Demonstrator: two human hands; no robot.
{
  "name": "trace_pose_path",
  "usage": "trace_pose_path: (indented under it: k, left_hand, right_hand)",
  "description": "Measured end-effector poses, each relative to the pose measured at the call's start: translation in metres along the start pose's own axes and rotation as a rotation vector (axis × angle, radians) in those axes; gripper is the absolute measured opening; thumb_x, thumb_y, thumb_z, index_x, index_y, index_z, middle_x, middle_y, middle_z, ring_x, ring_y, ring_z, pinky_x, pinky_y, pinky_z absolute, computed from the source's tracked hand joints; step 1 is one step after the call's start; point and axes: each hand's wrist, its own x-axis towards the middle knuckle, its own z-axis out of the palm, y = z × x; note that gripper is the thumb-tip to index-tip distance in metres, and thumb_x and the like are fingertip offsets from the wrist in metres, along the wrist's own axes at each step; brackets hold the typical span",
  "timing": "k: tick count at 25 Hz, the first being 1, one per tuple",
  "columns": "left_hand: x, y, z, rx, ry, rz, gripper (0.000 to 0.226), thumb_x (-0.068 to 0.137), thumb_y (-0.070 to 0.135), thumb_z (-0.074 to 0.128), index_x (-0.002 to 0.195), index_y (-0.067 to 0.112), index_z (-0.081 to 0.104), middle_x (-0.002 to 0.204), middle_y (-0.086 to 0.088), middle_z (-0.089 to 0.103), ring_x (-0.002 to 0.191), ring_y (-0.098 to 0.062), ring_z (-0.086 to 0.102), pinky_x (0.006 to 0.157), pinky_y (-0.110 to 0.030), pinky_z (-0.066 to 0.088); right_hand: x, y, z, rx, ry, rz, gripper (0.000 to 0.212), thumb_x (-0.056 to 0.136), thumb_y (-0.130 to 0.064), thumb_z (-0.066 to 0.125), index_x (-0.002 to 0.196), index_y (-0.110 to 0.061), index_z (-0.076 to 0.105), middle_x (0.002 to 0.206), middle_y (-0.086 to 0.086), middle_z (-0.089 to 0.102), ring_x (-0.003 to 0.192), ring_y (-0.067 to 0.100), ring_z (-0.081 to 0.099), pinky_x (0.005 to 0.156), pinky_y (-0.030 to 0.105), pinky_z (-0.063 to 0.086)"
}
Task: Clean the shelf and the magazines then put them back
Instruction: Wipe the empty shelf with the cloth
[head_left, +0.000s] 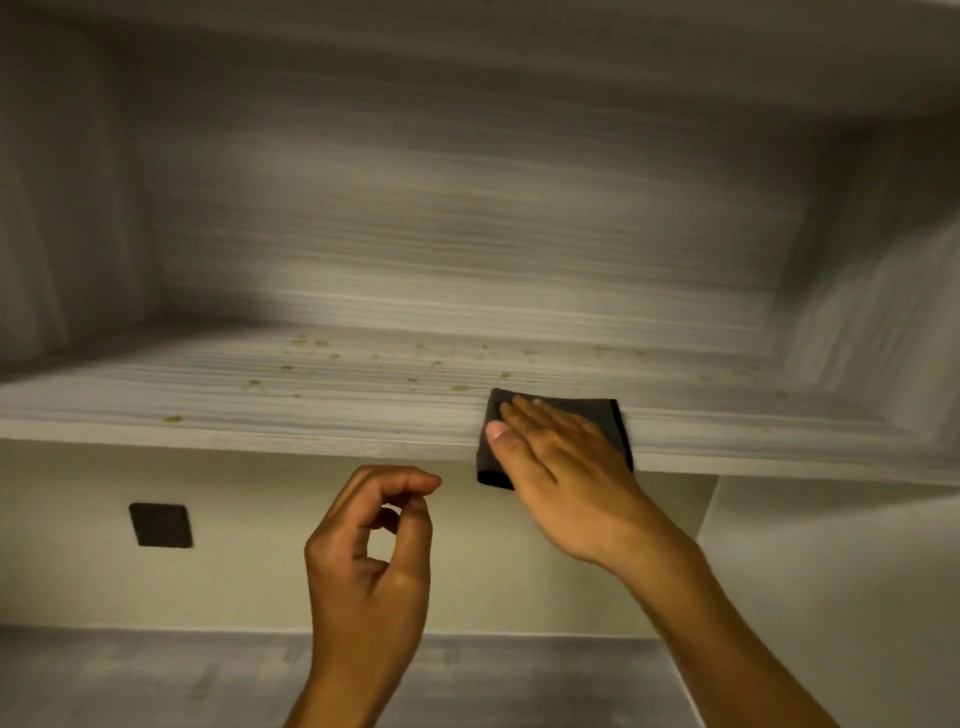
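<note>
- Step in hand, judging by layout: wiping the shelf board with the dark cloth.
- Right hand flat on the cloth, fingers straight, pressing down; not gripping.
- Cloth at the shelf's front edge, right of centre, one corner drooping over the lip.
- Left hand below the shelf's front edge, left of the cloth, fingers curled, thumb near fingertips; holding nothing visible.
- Yellowish specks scattered across the shelf, mostly behind and left of the cloth; one speck near the front edge, far left.
- Magazines: none in view, presumably already off the shelf.
- Advice: keep palm pressure even, sweep back-to-front in overlapping lanes, work leftward from the cloth's spot.
- Pull debris toward the front lip; cup the idle hand under the lip to catch it.
- Reach the back corner and right wall joint; specks sit there too.
- Refold cloth if loaded.
- Black wall plate under the shelf, far left: ignore.
</note>
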Motion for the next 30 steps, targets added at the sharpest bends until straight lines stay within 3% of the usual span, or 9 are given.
trace_pose_path:
  k: [4,7,10,12,17,21,24,27,30]
  left_hand:
    - [0.015,0.006,0.006,0.009,0.020,0.126,0.024,0.083,-0.001,0.056,0.089,0.021,0.066,0.089,0.010,0.064,0.085,-0.017,0.063,0.069,-0.026,0.051]
    - [0.027,0.010,0.016,0.016,-0.013,0.140,0.019,0.086,0.005,0.055,0.091,0.019,0.066,0.089,0.009,0.064,0.085,-0.016,0.063,0.069,-0.027,0.052]
    - [0.034,0.010,0.031,0.055,-0.082,0.138,0.016,0.085,0.013,0.055,0.093,0.021,0.066,0.092,0.013,0.063,0.087,-0.012,0.062,0.071,-0.019,0.050]
    - [0.031,0.010,0.034,0.099,-0.151,0.091,0.021,0.083,0.011,0.057,0.098,0.022,0.068,0.100,0.013,0.063,0.094,-0.009,0.061,0.069,-0.017,0.049]
    - [0.020,0.009,0.030,0.201,-0.230,0.111,0.031,0.083,0.016,0.056,0.106,0.034,0.065,0.112,0.023,0.058,0.108,-0.013,0.057,0.048,-0.013,0.046]
    - [0.028,0.017,0.049,0.271,-0.225,0.115,0.043,0.088,0.023,0.056,0.127,0.040,0.051,0.128,0.034,0.042,0.122,-0.002,0.044,0.076,-0.019,0.048]
    - [0.039,0.025,0.075,0.337,-0.284,0.115,0.054,0.087,0.035,0.051,0.140,0.036,0.040,0.145,0.018,0.036,0.134,-0.003,0.030,0.104,-0.023,0.034]
    - [0.051,0.030,0.111,0.490,-0.464,0.142,0.060,0.090,0.048,0.039,0.147,0.035,0.029,0.156,0.007,0.023,0.143,-0.012,0.016,0.116,-0.039,0.024]
    - [0.071,0.023,0.139,0.723,-0.588,0.214,0.066,0.091,0.059,0.021,0.152,0.034,0.016,0.162,-0.001,0.005,0.148,-0.021,0.001,0.121,-0.046,0.005]
  right_hand:
    - [0.019,-0.031,0.027,-0.177,0.044,-0.170,0.056,0.104,-0.040,0.024,0.153,-0.012,0.018,0.161,0.006,0.017,0.148,0.020,0.012,0.118,0.035,0.006]
    - [0.021,-0.013,0.023,-0.228,0.036,-0.170,0.059,0.103,-0.040,0.029,0.154,-0.015,0.015,0.161,0.003,0.014,0.148,0.018,0.011,0.118,0.033,0.006]
    - [0.015,0.021,0.006,-0.158,0.059,-0.072,0.053,0.104,-0.040,0.022,0.153,-0.018,0.022,0.161,-0.002,0.018,0.147,0.014,0.014,0.117,0.027,0.007]
    - [0.010,0.051,-0.014,-0.242,0.022,0.004,0.050,0.106,-0.036,0.020,0.152,-0.017,0.027,0.160,-0.001,0.020,0.146,0.014,0.017,0.115,0.025,0.009]
    - [0.001,0.132,-0.054,-0.247,-0.078,0.332,0.049,0.106,-0.032,0.019,0.152,-0.015,0.022,0.161,0.000,0.016,0.146,0.018,0.018,0.118,0.029,0.011]
    - [0.007,0.111,-0.038,-0.211,-0.061,0.218,0.050,0.105,-0.036,0.022,0.154,-0.021,0.019,0.162,-0.004,0.011,0.148,0.014,0.012,0.118,0.025,0.007]
    - [-0.009,0.092,-0.024,-0.171,0.044,0.017,0.049,0.105,-0.037,0.023,0.153,-0.027,0.020,0.161,-0.010,0.013,0.147,0.009,0.010,0.116,0.024,0.003]
    - [-0.016,0.107,-0.031,-0.077,-0.001,0.003,0.049,0.105,-0.041,0.018,0.153,-0.033,0.014,0.159,-0.018,0.008,0.146,0.003,0.005,0.117,0.024,0.000]
    - [-0.012,0.167,-0.051,-0.145,-0.064,0.067,0.049,0.105,-0.041,0.020,0.153,-0.027,0.020,0.160,-0.012,0.013,0.147,0.007,0.009,0.120,0.028,0.005]
